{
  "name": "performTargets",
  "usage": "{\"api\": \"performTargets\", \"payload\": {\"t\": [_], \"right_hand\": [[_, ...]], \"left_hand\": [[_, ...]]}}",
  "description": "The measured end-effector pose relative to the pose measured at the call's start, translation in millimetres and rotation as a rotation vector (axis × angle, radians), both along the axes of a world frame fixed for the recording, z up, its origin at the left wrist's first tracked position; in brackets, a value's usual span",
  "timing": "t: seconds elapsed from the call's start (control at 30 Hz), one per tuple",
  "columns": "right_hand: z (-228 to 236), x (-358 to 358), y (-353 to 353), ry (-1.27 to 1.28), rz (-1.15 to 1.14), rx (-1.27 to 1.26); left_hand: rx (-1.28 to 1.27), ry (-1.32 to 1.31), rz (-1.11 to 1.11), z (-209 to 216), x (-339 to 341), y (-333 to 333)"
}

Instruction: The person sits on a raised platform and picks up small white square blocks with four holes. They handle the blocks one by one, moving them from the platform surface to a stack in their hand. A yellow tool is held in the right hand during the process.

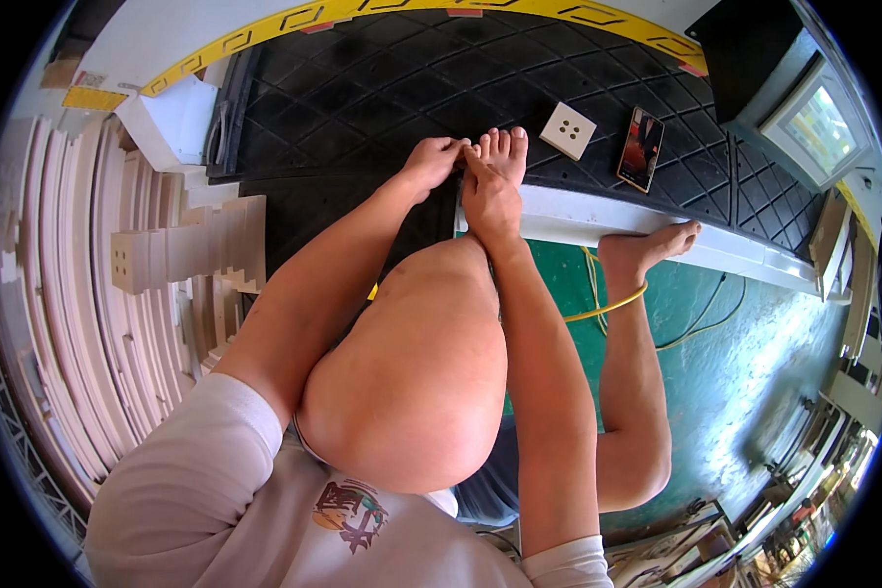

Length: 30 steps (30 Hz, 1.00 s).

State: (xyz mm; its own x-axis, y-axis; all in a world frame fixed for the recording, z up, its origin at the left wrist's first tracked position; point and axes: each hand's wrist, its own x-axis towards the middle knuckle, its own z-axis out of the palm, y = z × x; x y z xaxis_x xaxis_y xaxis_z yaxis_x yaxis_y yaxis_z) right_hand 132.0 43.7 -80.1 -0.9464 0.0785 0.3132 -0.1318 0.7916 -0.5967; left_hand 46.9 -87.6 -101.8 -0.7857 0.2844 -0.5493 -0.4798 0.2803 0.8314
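Currently touching bare toes [506, 144] with left hand [431, 165] and right hand [493, 206] together, unclear whether pinching, left of white block [561, 131].

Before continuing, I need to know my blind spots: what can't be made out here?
All in the head view:
Left fingers: too small to tell whether they grip anything at the left foot.
Right hand: palm hidden by its own back.
Left heel: hidden behind the right arm and bent left leg.
Phone: screen detail too small.
Shirt: cut off by the lower edge.
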Motion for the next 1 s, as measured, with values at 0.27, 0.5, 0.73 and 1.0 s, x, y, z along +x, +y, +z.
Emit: {"api": "performTargets", "payload": {"t": [0.27,0.5,0.73,1.0], "right_hand": [[-6,10,4,-0.12,-0.114,-0.316],[-5,5,5,-0.242,-0.126,-0.369],[-4,-13,21,-0.283,-0.222,-0.483],[4,-28,16,-0.386,-0.171,-0.12]], "left_hand": [[0.106,0.001,0.001,-1,4,1],[0.217,0.067,0.081,-6,8,8],[0.066,0.216,0.028,0,12,7],[-0.203,0.478,-0.006,29,28,15]]}}
